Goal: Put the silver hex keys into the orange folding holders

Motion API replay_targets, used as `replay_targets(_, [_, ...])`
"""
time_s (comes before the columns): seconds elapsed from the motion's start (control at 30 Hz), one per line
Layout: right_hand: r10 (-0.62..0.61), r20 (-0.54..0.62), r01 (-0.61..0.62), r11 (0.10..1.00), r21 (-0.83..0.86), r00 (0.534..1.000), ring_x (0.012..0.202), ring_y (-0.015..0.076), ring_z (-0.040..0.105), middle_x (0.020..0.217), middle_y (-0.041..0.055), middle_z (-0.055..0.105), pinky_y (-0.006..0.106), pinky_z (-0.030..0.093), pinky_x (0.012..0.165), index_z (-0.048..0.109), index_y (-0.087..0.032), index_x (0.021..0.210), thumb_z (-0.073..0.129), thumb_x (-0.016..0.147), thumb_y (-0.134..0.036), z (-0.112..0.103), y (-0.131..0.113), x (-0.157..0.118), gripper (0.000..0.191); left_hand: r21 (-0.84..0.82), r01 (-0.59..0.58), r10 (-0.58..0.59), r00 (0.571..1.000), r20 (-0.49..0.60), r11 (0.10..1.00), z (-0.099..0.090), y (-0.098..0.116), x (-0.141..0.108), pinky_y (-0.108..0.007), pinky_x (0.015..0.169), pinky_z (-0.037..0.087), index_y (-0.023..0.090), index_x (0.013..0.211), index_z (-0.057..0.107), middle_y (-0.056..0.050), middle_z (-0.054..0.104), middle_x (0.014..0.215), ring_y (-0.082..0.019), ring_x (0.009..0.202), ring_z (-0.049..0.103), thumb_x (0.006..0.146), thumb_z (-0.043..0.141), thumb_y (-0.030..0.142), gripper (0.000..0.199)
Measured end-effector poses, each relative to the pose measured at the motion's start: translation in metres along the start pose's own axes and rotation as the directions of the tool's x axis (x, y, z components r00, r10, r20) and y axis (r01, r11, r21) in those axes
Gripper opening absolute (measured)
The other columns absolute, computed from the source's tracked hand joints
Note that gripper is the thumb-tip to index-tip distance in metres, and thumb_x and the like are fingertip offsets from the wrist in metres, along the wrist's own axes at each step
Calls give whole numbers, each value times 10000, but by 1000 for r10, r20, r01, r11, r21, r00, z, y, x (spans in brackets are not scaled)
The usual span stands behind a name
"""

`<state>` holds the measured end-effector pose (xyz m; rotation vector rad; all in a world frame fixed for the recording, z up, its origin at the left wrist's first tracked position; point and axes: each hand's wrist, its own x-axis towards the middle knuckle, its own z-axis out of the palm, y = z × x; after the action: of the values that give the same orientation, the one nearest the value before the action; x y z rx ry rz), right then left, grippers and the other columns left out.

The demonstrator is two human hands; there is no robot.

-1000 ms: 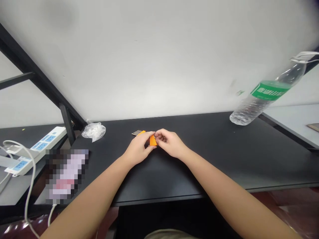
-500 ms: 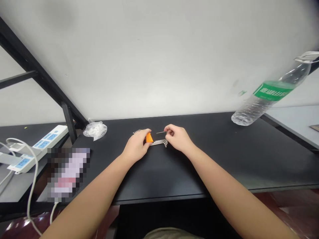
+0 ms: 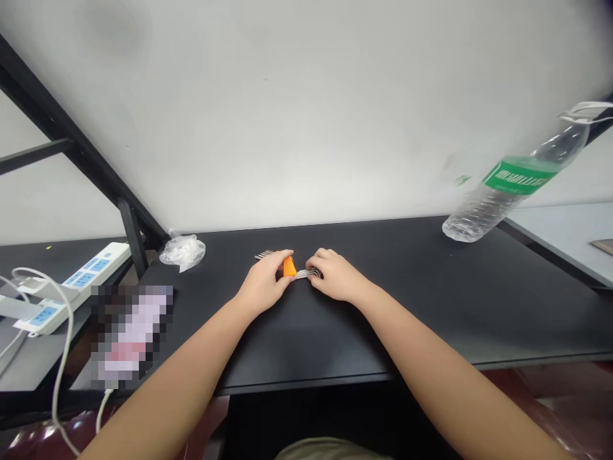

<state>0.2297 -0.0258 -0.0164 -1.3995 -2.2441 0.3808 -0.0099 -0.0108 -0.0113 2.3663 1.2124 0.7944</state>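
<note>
My left hand (image 3: 264,281) is closed around an orange hex key holder (image 3: 289,267), with thumb and fingers gripping it from the left. Several silver hex keys (image 3: 301,275) stick out of its right side, their bent ends reaching toward my right hand. More key ends (image 3: 263,254) show beyond the left hand's fingers. My right hand (image 3: 335,275) has its thumb and fingers curled around the bent ends on the right. Its fingertips partly cover the keys, and the single thin key it held earlier cannot be made out apart from the others.
A crumpled clear plastic bag (image 3: 182,252) lies at the back left of the black table (image 3: 412,319). At the back right stands a clear bottle with a green label (image 3: 522,175). On the left are a blurred-out phone-like thing (image 3: 134,335) with a white cable and a power strip (image 3: 81,281).
My right hand has moved slightly down and left, bringing the thin key from above the holder to the bent key ends. My left hand keeps its grip on the holder.
</note>
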Motion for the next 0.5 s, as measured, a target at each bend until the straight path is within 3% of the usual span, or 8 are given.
replay_targets(0.13, [8, -90, 16, 963, 269, 996, 910, 202, 622, 1006, 54, 670, 358, 507, 827, 671, -220, 1010, 610, 877, -199, -1, -12, 4, 148, -52, -48, 49, 999, 23, 998, -2, 6, 1, -416, 1028, 549, 267, 1437, 528, -71, 630, 1401, -248, 1210, 647, 920, 673, 325, 540])
replay_targets(0.27, [93, -74, -33, 817, 575, 993, 844, 166, 671, 991, 20, 723, 322, 542, 782, 661, -227, 1032, 570, 892, -217, 5, -21, 7, 167, -81, -99, 105, 992, 69, 992, -5, 15, 2, -434, 1064, 531, 262, 1429, 527, -67, 650, 1379, -251, 1205, 655, 916, 679, 303, 537])
replay_targets(0.37, [171, -64, -93, 769, 633, 983, 821, 169, 685, 978, 19, 743, 320, 551, 760, 676, -225, 1016, 599, 865, -236, 10, -21, 8, 170, -75, -105, 111, 991, 80, 992, -5, 18, 2, -442, 1076, 523, 263, 1418, 535, -65, 652, 1380, -257, 1218, 651, 913, 679, 288, 526])
replay_targets(0.5, [242, -45, -170, 787, 593, 969, 777, 172, 680, 893, 17, 746, 305, 534, 718, 704, -214, 935, 618, 832, -247, 11, -20, 8, 138, -47, -116, 120, 989, 90, 992, -3, 14, 2, -443, 1080, 520, 259, 1405, 546, -62, 643, 1399, -263, 1249, 635, 899, 692, 293, 528])
